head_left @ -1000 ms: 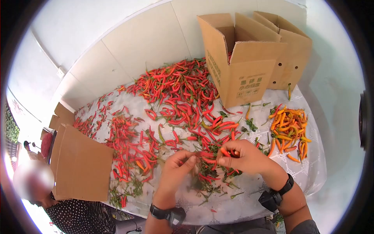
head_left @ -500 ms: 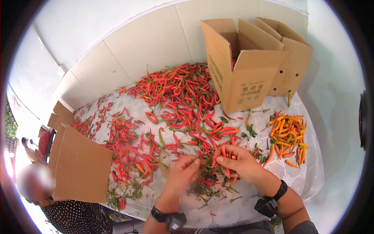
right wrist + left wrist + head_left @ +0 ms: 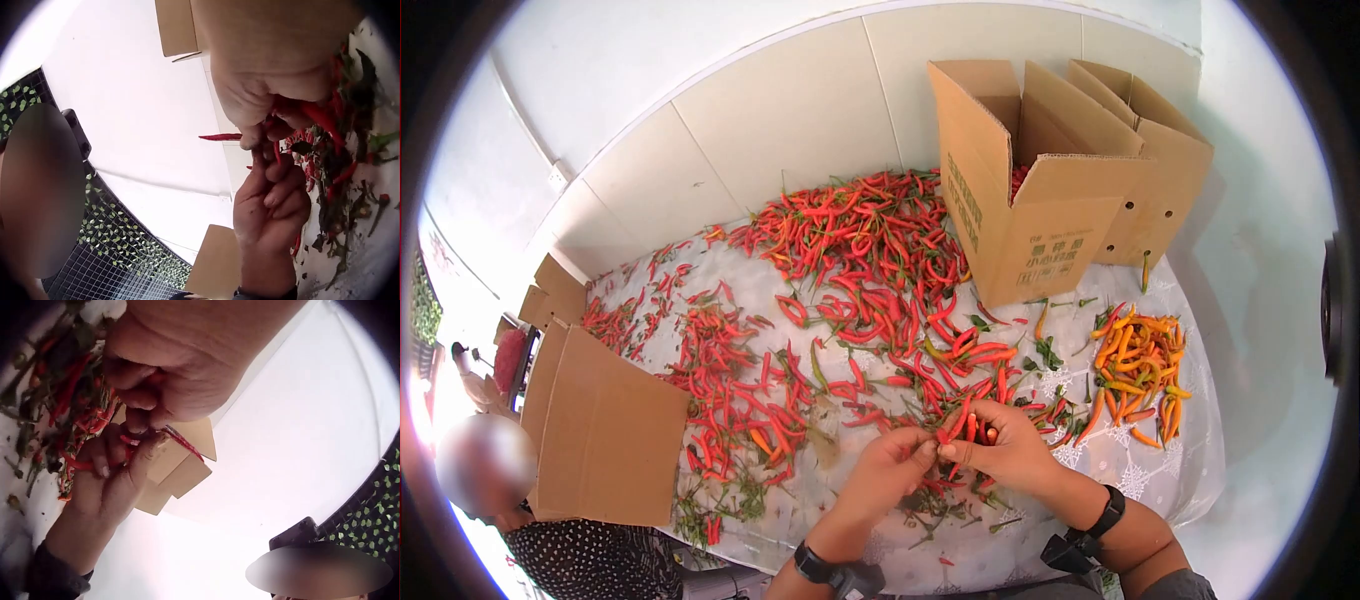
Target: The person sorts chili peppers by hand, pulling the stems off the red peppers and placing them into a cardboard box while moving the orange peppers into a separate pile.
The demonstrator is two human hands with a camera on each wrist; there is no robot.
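Note:
In the head view my left hand (image 3: 892, 468) and right hand (image 3: 1012, 458) meet over the near part of the table. Between thumb and finger the right hand pinches a red chili pepper (image 3: 956, 420), its tip pointing up and away; the right wrist view shows its thin end (image 3: 220, 137) sticking out. More red chilies (image 3: 322, 119) are tucked in the right hand's curled fingers. My left thumb and forefinger pinch the same chili at its near end, which the fingertips hide. Beneath both hands lie red chilies, green stems and leaves (image 3: 940, 505).
Red chilies (image 3: 860, 230) heap at the back and spread left over the plastic-covered table (image 3: 880, 560). A pile of orange chilies (image 3: 1140, 360) lies right. Cardboard boxes (image 3: 1055, 220) stand at the back right. Another box (image 3: 605, 430) stands left, beside a person (image 3: 590, 555).
My hands have come together and moved slightly nearer to me. The left fingertips, apart from the right hand's chili half a second ago, now pinch its end.

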